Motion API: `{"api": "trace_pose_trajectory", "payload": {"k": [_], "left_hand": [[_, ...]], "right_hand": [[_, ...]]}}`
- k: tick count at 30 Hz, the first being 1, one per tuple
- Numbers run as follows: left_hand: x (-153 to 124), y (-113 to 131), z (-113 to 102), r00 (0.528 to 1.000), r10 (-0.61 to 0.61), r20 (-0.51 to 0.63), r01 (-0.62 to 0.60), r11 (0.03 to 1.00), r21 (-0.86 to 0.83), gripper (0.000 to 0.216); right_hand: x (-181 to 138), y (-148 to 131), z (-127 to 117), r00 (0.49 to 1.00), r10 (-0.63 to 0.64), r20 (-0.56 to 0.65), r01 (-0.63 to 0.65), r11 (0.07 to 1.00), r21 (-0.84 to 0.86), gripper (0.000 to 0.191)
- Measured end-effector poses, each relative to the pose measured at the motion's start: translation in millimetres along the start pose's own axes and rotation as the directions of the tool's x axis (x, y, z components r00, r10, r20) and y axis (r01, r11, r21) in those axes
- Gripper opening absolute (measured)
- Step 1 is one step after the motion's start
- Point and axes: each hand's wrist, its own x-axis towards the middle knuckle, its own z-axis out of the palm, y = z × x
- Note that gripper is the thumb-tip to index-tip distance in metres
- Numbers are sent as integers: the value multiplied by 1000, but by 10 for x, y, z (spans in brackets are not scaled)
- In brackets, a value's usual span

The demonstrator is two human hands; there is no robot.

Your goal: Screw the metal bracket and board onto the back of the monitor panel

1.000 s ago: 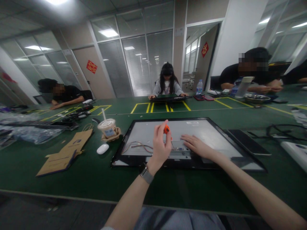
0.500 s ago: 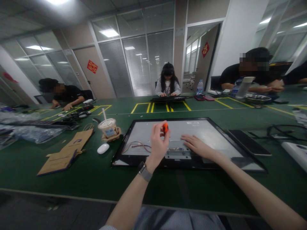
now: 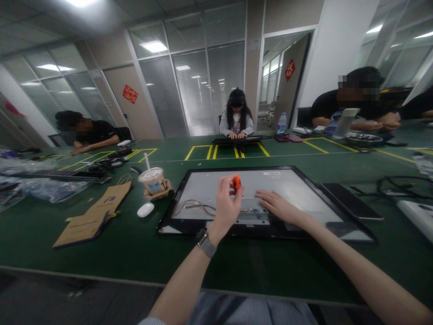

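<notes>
My left hand (image 3: 227, 201), a watch on its wrist, is closed around the orange and black handle of a screwdriver (image 3: 236, 182). The handle's top pokes out above my fingers; its lower part and shaft are hidden. Beneath is a flat display panel (image 3: 203, 183) with a grey back and black frame, lying on the table. My right hand (image 3: 278, 205) rests flat on the panel, fingers stretched out and holding nothing. Between and below the hands sits a metal bracket with connector ports (image 3: 253, 216). Thin wires (image 3: 194, 203) run across the panel left of my left hand.
On the left are a drink cup (image 3: 151, 180), a white mouse (image 3: 145, 210) and a brown paper bag (image 3: 96, 214). A black phone-like slab (image 3: 352, 201) and cables (image 3: 406, 187) lie right. Across the green table (image 3: 135, 257) sit several people.
My left hand has shifted slightly right and down with the screwdriver, and its wrist has turned a little. My right hand stays in place. Across the table, people's hands have moved slightly.
</notes>
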Motion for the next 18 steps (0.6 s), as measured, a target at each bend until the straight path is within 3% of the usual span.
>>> {"api": "trace_pose_trajectory", "payload": {"k": [18], "left_hand": [[-1, -6, 2, 1000, 13, -17, -12, 1000, 7, 31]], "right_hand": [[0, 3, 2, 1000, -3, -4, 3, 1000, -9, 60]]}}
